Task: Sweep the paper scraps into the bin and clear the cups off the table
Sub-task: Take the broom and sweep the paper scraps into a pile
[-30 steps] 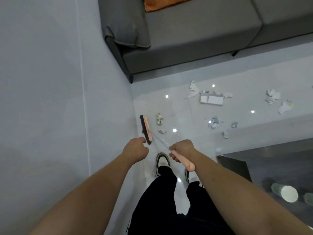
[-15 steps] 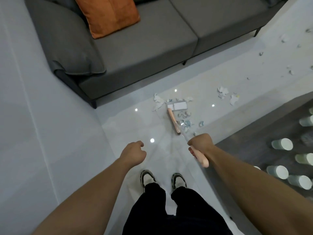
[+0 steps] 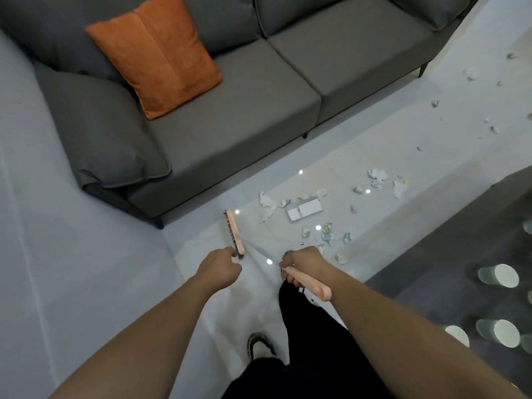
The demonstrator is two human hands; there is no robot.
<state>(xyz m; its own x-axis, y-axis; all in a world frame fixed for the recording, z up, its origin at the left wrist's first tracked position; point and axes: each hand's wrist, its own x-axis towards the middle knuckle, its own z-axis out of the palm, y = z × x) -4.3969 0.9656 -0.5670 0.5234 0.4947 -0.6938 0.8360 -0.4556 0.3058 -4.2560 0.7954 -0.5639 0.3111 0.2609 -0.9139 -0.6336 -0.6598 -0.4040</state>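
Right hand [image 3: 302, 263]: fingers curled round the pink grip of the broom handle [image 3: 309, 285]; the grip's end pokes out below the wrist
Left hand [image 3: 220, 269]: fingers curled into a loose fist, holding nothing; knuckles close to the near end of the broom head, contact unclear
Broom head [image 3: 234, 234]: pink back with dark bristles, down on the pale tiled floor [image 3: 374, 145]; it lies left of the litter and apart from it, just in front of the sofa corner; the thin shaft between head and grip is blurred
Paper scraps [image 3: 325, 234]: one cluster near the right hand, around a flat white box [image 3: 305, 210]; crumpled white pieces [image 3: 266, 204] beside that box; another clump [image 3: 378, 175] further right; small bits [image 3: 472, 73] scattered towards the far right
Cups [image 3: 502, 276]: pale paper cups standing on the dark table [image 3: 449, 254] at the right edge; more [image 3: 501, 332] nearer the camera; all blurred
Sofa [image 3: 230, 116]: grey, along the top; orange cushion [image 3: 155, 53] propped against its back
Person: black trousers [image 3: 311, 326]; one sneaker [image 3: 259, 345] visible on the floor
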